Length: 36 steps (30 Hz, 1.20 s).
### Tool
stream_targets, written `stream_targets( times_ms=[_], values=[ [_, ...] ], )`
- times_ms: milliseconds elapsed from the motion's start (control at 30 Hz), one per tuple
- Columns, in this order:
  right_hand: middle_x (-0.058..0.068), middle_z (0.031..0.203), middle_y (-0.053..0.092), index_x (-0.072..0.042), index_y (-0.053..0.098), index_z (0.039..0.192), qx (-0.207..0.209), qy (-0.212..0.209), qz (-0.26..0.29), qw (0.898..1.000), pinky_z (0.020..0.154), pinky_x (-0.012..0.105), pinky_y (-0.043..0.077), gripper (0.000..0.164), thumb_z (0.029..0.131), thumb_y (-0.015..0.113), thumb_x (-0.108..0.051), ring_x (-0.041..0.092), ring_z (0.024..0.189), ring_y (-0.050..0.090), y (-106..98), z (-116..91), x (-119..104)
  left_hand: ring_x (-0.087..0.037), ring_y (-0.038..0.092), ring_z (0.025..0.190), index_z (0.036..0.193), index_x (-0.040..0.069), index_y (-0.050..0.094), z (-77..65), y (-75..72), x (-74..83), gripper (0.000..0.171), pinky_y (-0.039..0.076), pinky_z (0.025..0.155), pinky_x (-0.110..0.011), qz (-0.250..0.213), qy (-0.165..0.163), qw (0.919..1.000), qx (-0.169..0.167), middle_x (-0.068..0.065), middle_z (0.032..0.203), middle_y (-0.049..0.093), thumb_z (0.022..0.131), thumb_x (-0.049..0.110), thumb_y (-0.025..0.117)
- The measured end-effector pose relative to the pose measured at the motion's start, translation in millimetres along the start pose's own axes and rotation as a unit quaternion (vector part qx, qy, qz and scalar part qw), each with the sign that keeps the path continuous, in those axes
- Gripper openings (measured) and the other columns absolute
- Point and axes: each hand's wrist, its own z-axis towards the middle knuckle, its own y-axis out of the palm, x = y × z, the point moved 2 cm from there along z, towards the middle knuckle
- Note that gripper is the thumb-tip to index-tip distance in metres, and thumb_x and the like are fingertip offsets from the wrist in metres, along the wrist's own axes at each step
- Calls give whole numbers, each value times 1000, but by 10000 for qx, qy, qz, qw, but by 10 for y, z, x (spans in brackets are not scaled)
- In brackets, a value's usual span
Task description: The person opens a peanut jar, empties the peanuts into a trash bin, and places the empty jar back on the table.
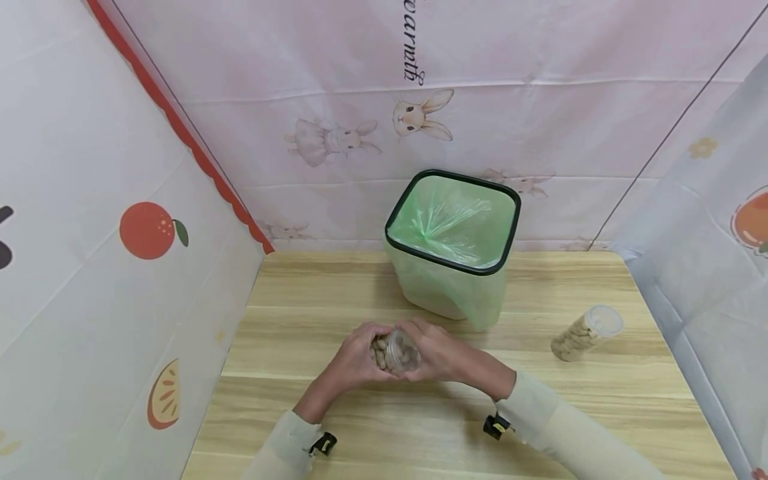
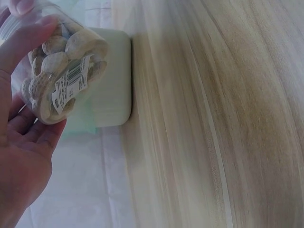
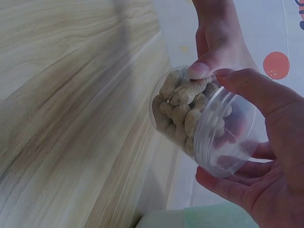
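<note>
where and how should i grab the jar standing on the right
Probably round the middle of the standing jar, from its near right side, using the right hand once that lets go of the held jar. It seems upright, and its round wall stands free of other things.

On the pink backdrop (image 1: 336,60) stands the word "warmth" (image 1: 411,50) in dark slanted script, turned sideways, running downward. A white label (image 2: 71,85) on the base of the peanut jar (image 2: 57,61) bears a barcode (image 2: 75,74) and print too small to read.
</note>
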Motion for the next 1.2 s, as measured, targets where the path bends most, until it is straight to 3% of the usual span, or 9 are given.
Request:
stream_targets(
  times_ms=[233,667,867,1033,1200],
  values=[
    [13,135,61,-5,46,148,-192,-288,-18,9994,97,40,60,93,74,93,-36,24,121,64,-8,-14,23,-20,66,118,132,6,62,-22,-20,-3,89,59,100,-39,-192,-100,9995,-227,-7,129,69,55,24,104],
    [10,139,58,-6,45,148,-269,-742,-243,9966,102,38,58,93,76,92,-39,22,126,61,-19,-51,45,-15,64,117,135,10,63,-20,-27,-11,87,57,100,-34,-563,-470,9948,-709,-2,131,67,59,27,102],
    [8,143,56,-9,41,153,-482,-650,-254,9964,105,38,57,96,78,91,-42,21,129,59,-16,-56,65,-14,64,118,136,12,63,-19,-30,-14,87,57,100,-34,-582,-490,9945,-716,0,131,67,60,28,102],
    [12,147,53,-9,37,156,-489,-493,-35,9976,108,44,55,106,74,93,-44,27,133,58,-2,-47,76,-17,65,118,134,9,63,-31,-7,-25,87,58,99,-36,-351,-426,9974,-465,-4,132,68,59,30,102],
    [15,157,44,-11,26,161,-685,361,576,9953,112,50,50,119,72,91,-57,31,140,51,12,-23,94,-18,64,118,133,7,64,-20,7,-19,89,59,98,-37,-51,-223,9997,-16,-6,129,68,56,30,103]
  ],
)
